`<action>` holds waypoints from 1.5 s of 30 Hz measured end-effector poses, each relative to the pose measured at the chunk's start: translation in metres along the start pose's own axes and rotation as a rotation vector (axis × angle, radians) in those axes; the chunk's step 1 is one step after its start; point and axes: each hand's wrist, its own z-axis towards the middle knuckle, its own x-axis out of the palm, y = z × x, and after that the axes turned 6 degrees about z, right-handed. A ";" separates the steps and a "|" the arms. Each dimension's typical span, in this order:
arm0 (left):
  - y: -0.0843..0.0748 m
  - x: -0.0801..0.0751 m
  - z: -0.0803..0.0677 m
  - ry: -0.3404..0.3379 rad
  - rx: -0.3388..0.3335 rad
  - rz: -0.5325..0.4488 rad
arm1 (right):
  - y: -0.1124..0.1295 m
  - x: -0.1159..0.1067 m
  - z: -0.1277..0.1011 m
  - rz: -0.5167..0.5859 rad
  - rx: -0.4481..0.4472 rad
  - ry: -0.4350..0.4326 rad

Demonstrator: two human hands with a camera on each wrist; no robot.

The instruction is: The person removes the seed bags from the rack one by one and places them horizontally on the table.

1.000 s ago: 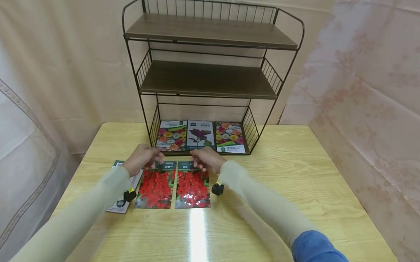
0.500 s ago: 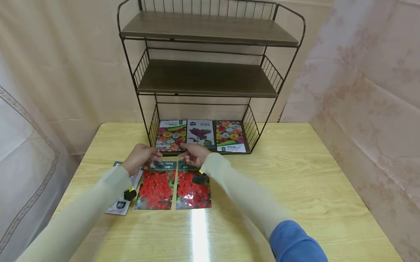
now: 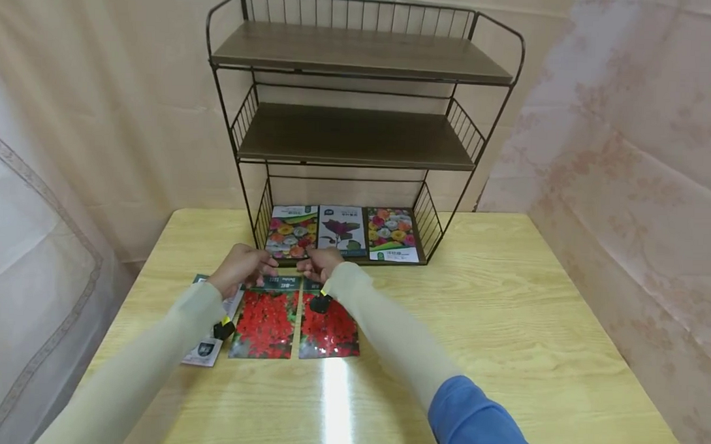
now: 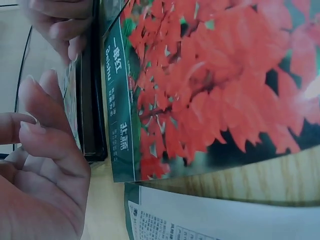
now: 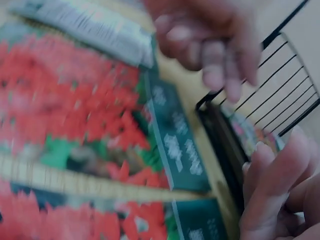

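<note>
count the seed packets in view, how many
6. Three lie side by side on the rack's bottom shelf: left, middle, right. On the table: two red-flower packets and a white one, partly under the left arm; others could be hidden.

Left hand, right hand: fingers loosely curled, nearly touching.

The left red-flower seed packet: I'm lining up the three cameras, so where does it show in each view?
Head: left red-flower seed packet lies flat on the table, lower centre-left, just below the left hand.
Left wrist: it fills the centre and right, its green title strip beside the fingers.
Right wrist: blurred, across the left and middle.
Shared landmark: the dark shelf base, seen in all three.
</note>
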 end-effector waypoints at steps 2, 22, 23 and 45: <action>-0.001 0.000 0.000 0.001 0.015 0.013 | -0.002 -0.001 0.000 -0.037 -0.018 -0.027; 0.008 -0.004 -0.008 -0.046 0.007 0.124 | 0.001 -0.018 -0.010 -0.065 0.072 0.029; 0.008 -0.004 -0.009 -0.052 0.008 0.144 | 0.000 -0.019 -0.009 -0.053 0.081 0.035; 0.006 0.002 -0.005 0.027 0.024 0.087 | -0.003 -0.029 -0.022 -0.285 -0.054 0.144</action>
